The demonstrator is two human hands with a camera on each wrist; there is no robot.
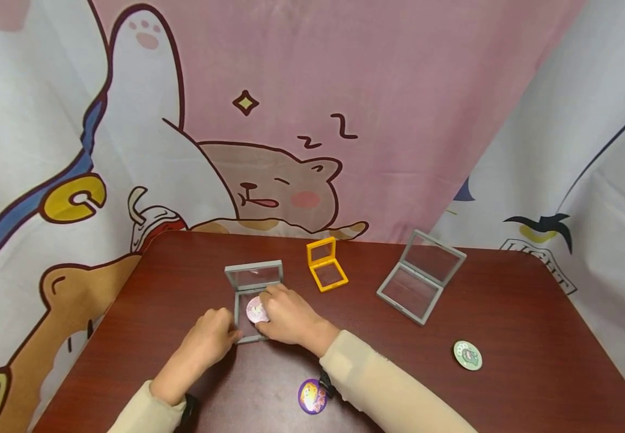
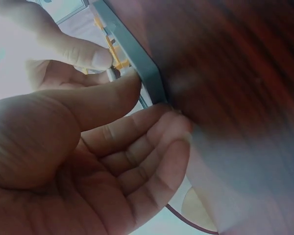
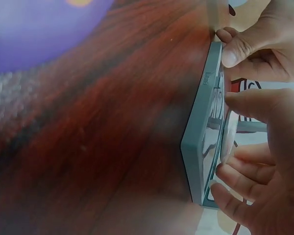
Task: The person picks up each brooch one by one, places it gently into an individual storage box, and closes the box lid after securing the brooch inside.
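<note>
A grey hinged display case [image 1: 231, 278] stands with its lid raised, its clear film window showing. Over its lower half is a pink round badge [image 1: 255, 310], pinched between the thumb and fingers of my right hand [image 1: 292, 317]. In the right wrist view the badge [image 3: 229, 134] is tilted edge-on, close against the film; I cannot tell whether it touches. My left hand [image 1: 210, 338] grips the near left corner of the case. The left wrist view shows its thumb on top of the grey frame [image 2: 132, 49] and fingertips at the frame's lower edge.
Behind stands a small open orange case [image 1: 327, 287]. To the right is a larger open grey case [image 1: 435, 307]. A green round badge [image 1: 467, 355] lies front right. A purple badge [image 1: 308, 406] lies beside my right forearm. A printed curtain [image 1: 399, 90] hangs behind the table.
</note>
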